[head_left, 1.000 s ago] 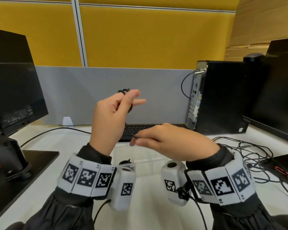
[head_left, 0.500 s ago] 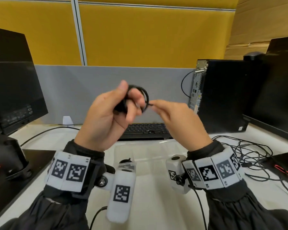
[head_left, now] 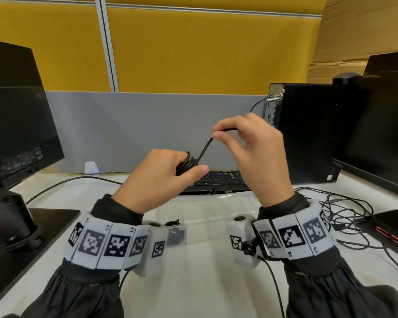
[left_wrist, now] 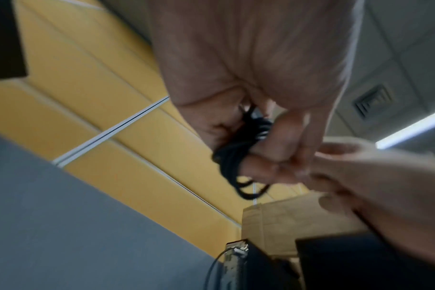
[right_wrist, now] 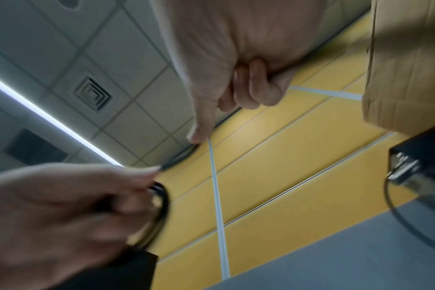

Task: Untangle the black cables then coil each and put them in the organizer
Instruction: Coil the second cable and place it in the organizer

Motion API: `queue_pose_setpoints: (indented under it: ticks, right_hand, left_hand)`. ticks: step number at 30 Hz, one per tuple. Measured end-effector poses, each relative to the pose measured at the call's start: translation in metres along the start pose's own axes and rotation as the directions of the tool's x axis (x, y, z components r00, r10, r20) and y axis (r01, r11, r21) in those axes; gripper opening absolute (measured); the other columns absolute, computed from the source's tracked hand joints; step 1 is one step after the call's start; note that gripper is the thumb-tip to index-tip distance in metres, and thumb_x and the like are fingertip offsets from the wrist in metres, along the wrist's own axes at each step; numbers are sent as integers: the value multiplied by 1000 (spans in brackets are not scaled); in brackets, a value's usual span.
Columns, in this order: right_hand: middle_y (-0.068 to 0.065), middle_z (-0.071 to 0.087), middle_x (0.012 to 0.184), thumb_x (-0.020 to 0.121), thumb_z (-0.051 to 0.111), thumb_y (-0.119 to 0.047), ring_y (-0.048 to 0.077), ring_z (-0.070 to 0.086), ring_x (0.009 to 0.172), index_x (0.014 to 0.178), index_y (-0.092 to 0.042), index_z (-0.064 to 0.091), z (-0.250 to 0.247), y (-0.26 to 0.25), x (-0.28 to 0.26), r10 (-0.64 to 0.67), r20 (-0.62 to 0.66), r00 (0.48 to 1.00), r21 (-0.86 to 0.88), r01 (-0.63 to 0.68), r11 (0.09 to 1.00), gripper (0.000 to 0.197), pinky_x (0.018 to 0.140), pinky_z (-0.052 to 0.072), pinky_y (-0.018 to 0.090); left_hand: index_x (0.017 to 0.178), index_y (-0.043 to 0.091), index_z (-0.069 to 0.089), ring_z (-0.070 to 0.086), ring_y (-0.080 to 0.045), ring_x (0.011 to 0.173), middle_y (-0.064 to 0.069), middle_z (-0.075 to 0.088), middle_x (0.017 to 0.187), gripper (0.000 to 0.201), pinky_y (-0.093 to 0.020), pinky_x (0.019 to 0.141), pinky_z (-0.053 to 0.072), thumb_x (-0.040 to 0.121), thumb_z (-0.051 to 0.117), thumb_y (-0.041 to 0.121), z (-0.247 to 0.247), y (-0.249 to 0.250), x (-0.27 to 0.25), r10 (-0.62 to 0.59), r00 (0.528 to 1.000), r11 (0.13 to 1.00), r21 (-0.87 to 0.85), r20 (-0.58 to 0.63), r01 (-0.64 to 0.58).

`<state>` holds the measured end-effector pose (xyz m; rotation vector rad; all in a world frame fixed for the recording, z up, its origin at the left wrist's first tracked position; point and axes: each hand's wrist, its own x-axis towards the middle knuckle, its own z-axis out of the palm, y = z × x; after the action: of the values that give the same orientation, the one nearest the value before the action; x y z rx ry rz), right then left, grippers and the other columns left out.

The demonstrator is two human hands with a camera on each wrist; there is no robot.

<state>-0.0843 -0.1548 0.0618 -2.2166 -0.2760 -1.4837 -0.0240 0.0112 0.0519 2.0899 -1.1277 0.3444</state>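
Note:
My left hand (head_left: 170, 177) grips a small coil of black cable (head_left: 187, 162), several turns wound round its fingers, raised above the desk. The cable's free end (head_left: 205, 149) runs up and right to my right hand (head_left: 218, 135), which pinches it between thumb and forefinger. The left wrist view shows the black coil (left_wrist: 236, 157) bunched in the curled fingers. Blurred in the right wrist view, the cable (right_wrist: 179, 157) stretches from my thumb to the other hand. A clear plastic organizer (head_left: 207, 216) lies on the desk below both hands, with a dark coil (head_left: 176, 232) in its left compartment.
A black keyboard (head_left: 221, 180) lies behind the organizer. A PC tower (head_left: 308, 134) stands at the right, with a tangle of thin black cables (head_left: 345, 216) on the desk beside it. Monitors (head_left: 16, 115) flank both sides; a grey partition closes the back.
My left hand has dropped and turned with the coil. My right hand has risen up and to the right, drawing the free end of the cable out taut.

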Motion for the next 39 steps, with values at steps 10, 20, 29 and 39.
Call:
queue_pose_setpoints:
  ticks: [10,20,29,39]
  right_hand:
    - [-7,65,96,95,33,-51,21,61,91,122,-50,53,2,-2,-8,181,464,867,-394,19,919,33,61,40,30]
    - [-9,53,82,96,39,-46,20,58,85,106,-34,63,-17,-33,-4,51,557,829,-265,119,957,28,62,42,33]
    - [-11,39,62,78,62,-49,7,40,56,79,-30,70,-5,-19,-2,-39,86,996,-82,46,996,20,45,40,34]
    - [-9,50,64,101,36,-30,13,47,60,116,-32,52,11,-11,-10,117,560,820,-41,-113,993,22,60,41,35]
  left_hand:
    - [61,14,73,45,-5,38,3,51,42,40,-13,54,45,89,47,29,-6,21,-1,-110,993,357,-934,-48,-6]
    - [76,30,78,53,-8,120,0,72,103,64,-26,102,38,93,22,56,2,8,6,-188,965,632,-775,-183,-24]
    - [75,11,62,63,-8,73,-2,63,53,36,-18,82,46,89,49,41,-9,10,-4,-63,990,942,-321,130,102]
    - [88,6,72,65,-6,66,-2,70,70,24,-14,70,50,90,49,13,-15,21,-1,-79,973,232,-953,-217,-193]
